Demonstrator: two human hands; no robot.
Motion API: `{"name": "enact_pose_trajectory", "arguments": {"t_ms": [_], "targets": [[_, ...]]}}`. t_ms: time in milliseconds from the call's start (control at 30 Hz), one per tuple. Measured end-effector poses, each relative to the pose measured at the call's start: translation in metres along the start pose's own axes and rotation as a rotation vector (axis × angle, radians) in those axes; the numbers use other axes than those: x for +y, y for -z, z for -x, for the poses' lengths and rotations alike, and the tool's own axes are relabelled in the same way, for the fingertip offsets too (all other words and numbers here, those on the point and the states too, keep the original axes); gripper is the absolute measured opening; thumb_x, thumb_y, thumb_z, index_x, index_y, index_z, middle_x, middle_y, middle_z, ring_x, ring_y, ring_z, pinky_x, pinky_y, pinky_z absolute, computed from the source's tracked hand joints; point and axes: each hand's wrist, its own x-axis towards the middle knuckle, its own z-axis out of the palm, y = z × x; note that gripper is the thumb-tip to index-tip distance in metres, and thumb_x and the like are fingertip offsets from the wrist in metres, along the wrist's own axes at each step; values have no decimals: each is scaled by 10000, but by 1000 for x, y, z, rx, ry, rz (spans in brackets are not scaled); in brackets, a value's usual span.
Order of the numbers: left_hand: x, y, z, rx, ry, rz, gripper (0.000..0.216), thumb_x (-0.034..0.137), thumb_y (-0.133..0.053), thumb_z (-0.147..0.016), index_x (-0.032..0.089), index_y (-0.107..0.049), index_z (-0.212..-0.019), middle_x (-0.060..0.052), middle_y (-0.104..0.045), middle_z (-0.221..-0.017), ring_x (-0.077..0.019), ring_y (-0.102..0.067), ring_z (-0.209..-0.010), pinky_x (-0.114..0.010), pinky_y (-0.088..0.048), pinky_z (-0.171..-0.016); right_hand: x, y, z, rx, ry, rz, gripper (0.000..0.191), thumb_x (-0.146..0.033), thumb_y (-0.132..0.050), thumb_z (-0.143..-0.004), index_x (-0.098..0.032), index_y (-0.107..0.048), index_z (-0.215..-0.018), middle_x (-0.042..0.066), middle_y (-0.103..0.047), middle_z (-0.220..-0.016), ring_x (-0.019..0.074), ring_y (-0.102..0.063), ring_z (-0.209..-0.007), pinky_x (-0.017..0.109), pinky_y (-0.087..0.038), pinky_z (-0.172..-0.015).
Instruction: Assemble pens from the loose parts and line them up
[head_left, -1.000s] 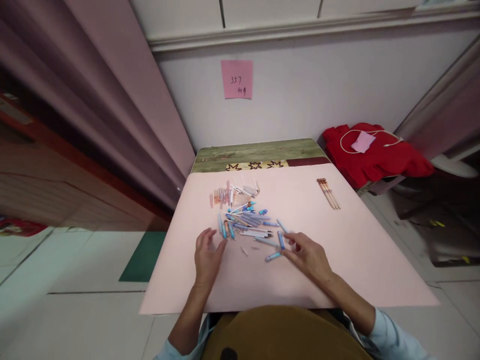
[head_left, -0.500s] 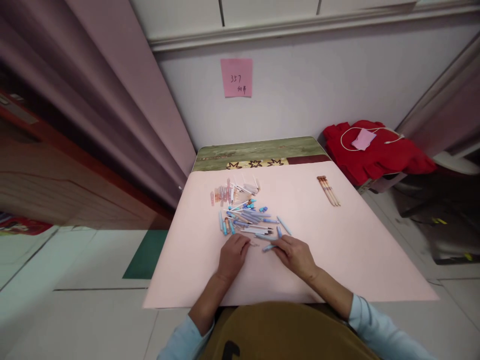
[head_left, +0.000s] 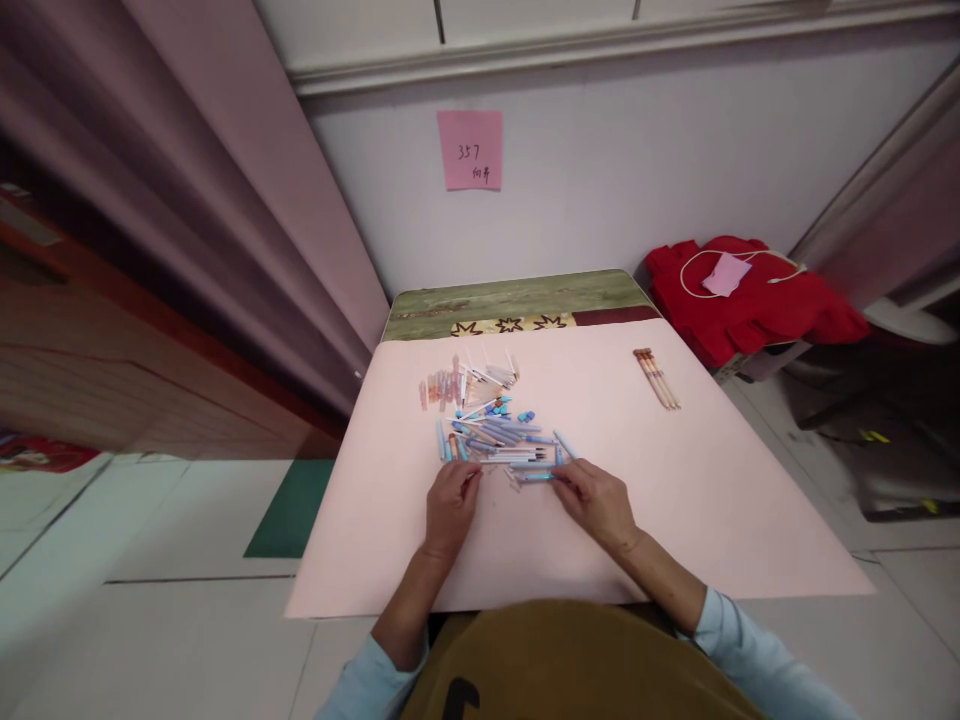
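A heap of loose pen parts (head_left: 491,425), blue barrels, caps, white refills and some orange pieces, lies on a pink sheet (head_left: 697,500) covering a small table. My left hand (head_left: 452,505) rests at the heap's near left edge with its fingers curled, fingertips touching the parts. My right hand (head_left: 596,500) sits at the near right edge, fingers bent on a blue pen barrel (head_left: 536,476) lying crosswise between both hands. Whether either hand grips a piece is hard to make out.
Three brownish assembled pens (head_left: 658,378) lie together at the sheet's far right. The green table end (head_left: 517,298) meets the wall under a pink note (head_left: 470,150). A red cloth bundle (head_left: 750,300) sits right of the table, a curtain (head_left: 225,200) hangs left.
Both hands have moved forward and together to the near edge of the heap. The stray blue pieces that lay nearer to me have been pushed up against the pile.
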Motion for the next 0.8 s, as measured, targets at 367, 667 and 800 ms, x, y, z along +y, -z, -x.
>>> {"name": "enact_pose_trajectory", "arguments": {"t_ms": [367, 667, 800], "targets": [[-3, 22, 12, 126, 207, 24, 173, 331, -582, -869, 202, -694, -902, -52, -680, -891, -183, -646, -825, -309, -521, -752, 28, 27, 11, 115, -361, -145, 250, -436, -554, -874, -250, -718, -910, 16, -698, -807, 169, -611, -660, 273, -465, -629], [-20, 20, 13, 194, 468, 247, 219, 377, -662, -808, 181, -704, -897, -40, -705, -861, -167, -640, -778, -290, -518, -730, 34, 22, 15, 156, -445, -201, 279, -482, -573, -851, -251, -724, -887, 15, -703, -794, 171, -609, -650, 282, -481, -633], [-20, 20, 14, 186, 455, 241, 216, 376, -658, -811, 182, -704, -894, -40, -700, -860, -168, -638, -780, -291, -516, -731, 32, 22, 16, 146, -416, -177, 262, -462, -562, -860, -253, -718, -888, 13, -695, -791, 171, -606, -662, 280, -476, -639]]}}
